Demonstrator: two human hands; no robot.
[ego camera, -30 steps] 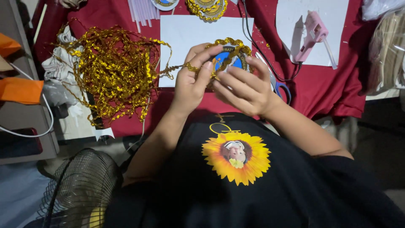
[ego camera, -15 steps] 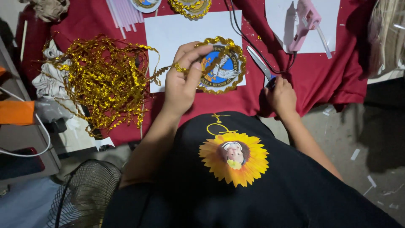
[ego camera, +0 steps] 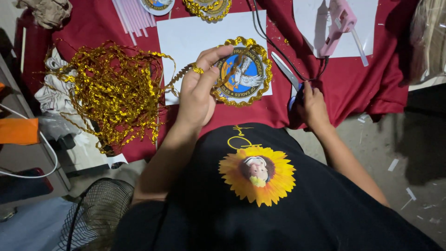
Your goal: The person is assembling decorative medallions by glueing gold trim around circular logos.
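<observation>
My left hand (ego camera: 199, 88) holds a round blue emblem (ego camera: 244, 72) edged with gold zigzag trim, above a white sheet of paper (ego camera: 200, 35). A strand of the gold trim runs from the emblem under my fingers to a large tangled heap of gold trim (ego camera: 109, 90) on the left. My right hand (ego camera: 312, 103) rests on the blue handles of a pair of scissors (ego camera: 287, 74) lying on the red cloth (ego camera: 357, 79), blades pointing up and left.
A pink glue gun (ego camera: 337, 23) lies on a white sheet at the upper right, its black cord crossing the cloth. Pale straws (ego camera: 132, 16) and two more round emblems (ego camera: 208, 7) sit at the top. A black fan grille (ego camera: 95, 216) stands at the lower left.
My right hand left the emblem, moved right and down, and now rests on the scissors' handles. My left hand keeps the emblem alone.
</observation>
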